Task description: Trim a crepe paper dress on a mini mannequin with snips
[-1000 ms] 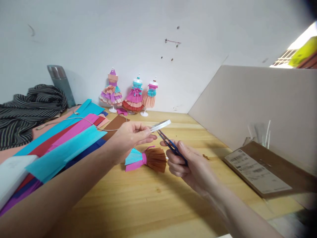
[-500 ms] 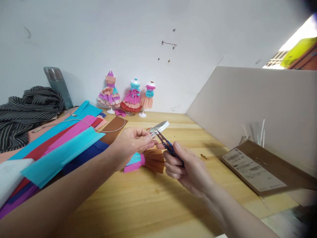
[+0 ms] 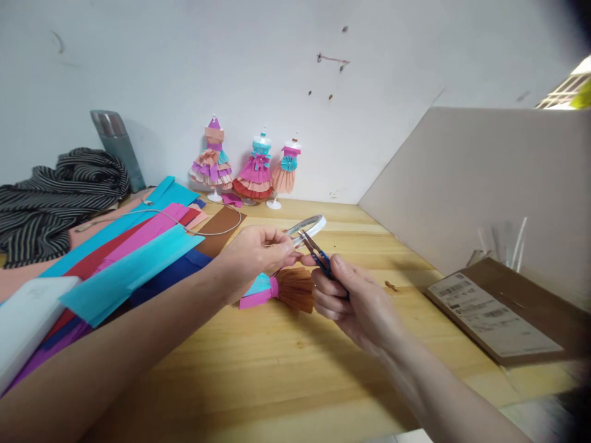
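Observation:
Pinched in my left hand (image 3: 261, 255) is a narrow roll of tape (image 3: 316, 226), tilted up over the table. My right hand (image 3: 355, 301) grips small dark-blue scissors (image 3: 323, 258), their blades slightly parted at the near side of the roll. Whether a strip of tape lies between the blades is too small to tell. Just below both hands a little crepe-paper dress (image 3: 295, 288) lies on its side, with a brown pleated skirt and a pink and turquoise top. My left hand partly covers it.
Three small dress forms in paper dresses (image 3: 252, 169) stand against the wall. To the left lie coloured paper sheets (image 3: 138, 264), a white cord, a white box (image 3: 32, 314), striped cloth (image 3: 69, 191) and a bottle (image 3: 117, 147). A labelled cardboard box (image 3: 503, 307) sits at the right.
The view has shifted, so most things appear a little further right. Both hands keep nearly the same pose, with the scissors still held at the tape roll.

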A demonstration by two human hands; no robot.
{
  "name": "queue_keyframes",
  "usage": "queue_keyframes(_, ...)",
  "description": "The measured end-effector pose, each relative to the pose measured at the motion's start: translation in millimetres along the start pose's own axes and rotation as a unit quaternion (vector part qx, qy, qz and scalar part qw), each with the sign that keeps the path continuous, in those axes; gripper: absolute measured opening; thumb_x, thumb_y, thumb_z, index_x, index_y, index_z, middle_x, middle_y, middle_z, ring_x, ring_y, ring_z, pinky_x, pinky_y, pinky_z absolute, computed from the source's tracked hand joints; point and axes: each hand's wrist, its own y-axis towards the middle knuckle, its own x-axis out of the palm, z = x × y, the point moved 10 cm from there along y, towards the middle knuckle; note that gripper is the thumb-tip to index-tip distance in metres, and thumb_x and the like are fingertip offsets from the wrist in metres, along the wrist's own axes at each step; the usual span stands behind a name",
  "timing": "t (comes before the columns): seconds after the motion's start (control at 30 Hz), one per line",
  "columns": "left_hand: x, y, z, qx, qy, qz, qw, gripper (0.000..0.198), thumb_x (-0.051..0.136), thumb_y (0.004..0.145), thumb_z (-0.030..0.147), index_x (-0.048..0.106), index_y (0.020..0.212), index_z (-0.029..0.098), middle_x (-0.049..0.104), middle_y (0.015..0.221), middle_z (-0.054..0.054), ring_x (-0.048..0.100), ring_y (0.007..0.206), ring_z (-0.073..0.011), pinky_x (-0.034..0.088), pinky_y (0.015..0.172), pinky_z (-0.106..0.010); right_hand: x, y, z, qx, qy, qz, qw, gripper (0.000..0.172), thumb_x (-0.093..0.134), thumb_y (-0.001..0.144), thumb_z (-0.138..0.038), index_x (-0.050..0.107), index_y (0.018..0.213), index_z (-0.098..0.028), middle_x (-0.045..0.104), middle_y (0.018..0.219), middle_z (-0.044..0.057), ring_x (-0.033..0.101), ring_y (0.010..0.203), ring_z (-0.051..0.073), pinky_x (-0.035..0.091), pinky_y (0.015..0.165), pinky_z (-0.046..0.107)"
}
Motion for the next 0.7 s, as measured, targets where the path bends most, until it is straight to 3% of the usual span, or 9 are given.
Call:
queue_keyframes(0.17, -3.1, -0.4, 1.1, -0.019, -0.005, 0.035, 0.999, 0.019, 0.057, 0.087, 0.015, 0.055, 0.068, 0.013, 0.070, 0.077, -0.006, 0.070, 0.089, -0.0181, 0.047, 0.094, -0.035, 1.0, 2.6, 0.8, -0.003, -0.008, -0.011, 1.000, 0.029, 0.073, 0.077, -0.044, 0.066, 0.085, -0.018, 0.017, 0.054, -0.011, 0.009, 0.042, 0.003, 0.008, 0.040, 0.018)
queue_keyframes(0.47, -7.3, 1.7, 2.1, -0.021, -0.014, 0.038, 0.999, 0.021, 0.061, 0.082, 0.012, 0.055, 0.062, 0.012, 0.069, 0.074, -0.005, 0.071, 0.086, -0.0194, 0.047, 0.094, -0.037, 7.7, 7.3, -4.0, -0.026, -0.021, -0.031, 0.999, 0.028, 0.070, 0.079, -0.043, 0.063, 0.086, -0.017, 0.018, 0.053, -0.011, 0.008, 0.042, 0.003, 0.008, 0.039, 0.018)
queue_keyframes(0.7, -19.6, 4.4, 8.5, -0.004, -0.060, 0.059, 0.996, 0.015, 0.064, 0.081, 0.010, 0.061, 0.065, 0.009, 0.071, 0.078, -0.007, 0.070, 0.083, -0.0147, 0.050, 0.094, -0.031, -4.0, 2.6, 1.6, -0.036, -0.146, -0.008, 0.989, 0.035, 0.067, 0.079, -0.051, 0.064, 0.085, -0.016, 0.021, 0.055, -0.009, 0.012, 0.045, 0.006, 0.009, 0.042, 0.021)
